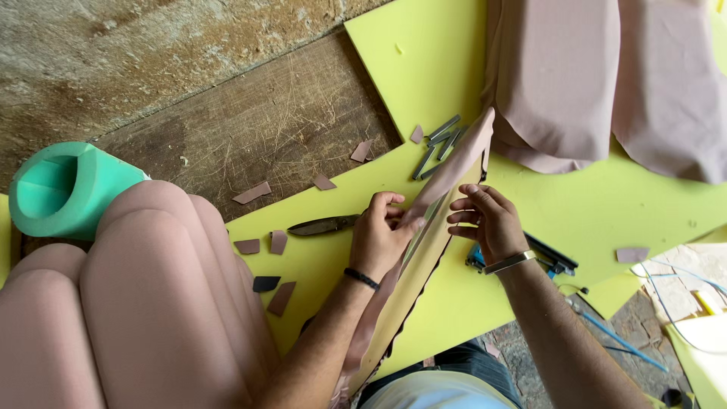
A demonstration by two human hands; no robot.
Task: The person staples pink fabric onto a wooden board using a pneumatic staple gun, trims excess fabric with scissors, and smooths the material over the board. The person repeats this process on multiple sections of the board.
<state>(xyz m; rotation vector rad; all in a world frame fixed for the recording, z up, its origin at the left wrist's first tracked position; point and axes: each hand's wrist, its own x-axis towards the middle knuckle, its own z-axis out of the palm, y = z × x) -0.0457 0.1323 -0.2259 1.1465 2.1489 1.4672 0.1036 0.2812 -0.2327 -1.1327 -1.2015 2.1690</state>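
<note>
Both hands grip a thin fabric-covered panel [424,250] standing on edge over the yellow foam sheet [530,220]; the left hand [379,238] pinches its pink fabric edge, the right hand [485,220] curls fingers against the far face. A blue stapler [549,257] lies half hidden behind the right wrist; the panel's lower end is cut off.

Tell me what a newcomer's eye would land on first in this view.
The bright yellow foam sheet spreads across the middle and right. At its centre the left hand and the right hand grip a thin board panel wrapped in dusty-pink fabric, stood on edge. At lower left bulges a padded, channelled cushion in pink fabric, with a mint-green foam cylinder just behind it.
</note>
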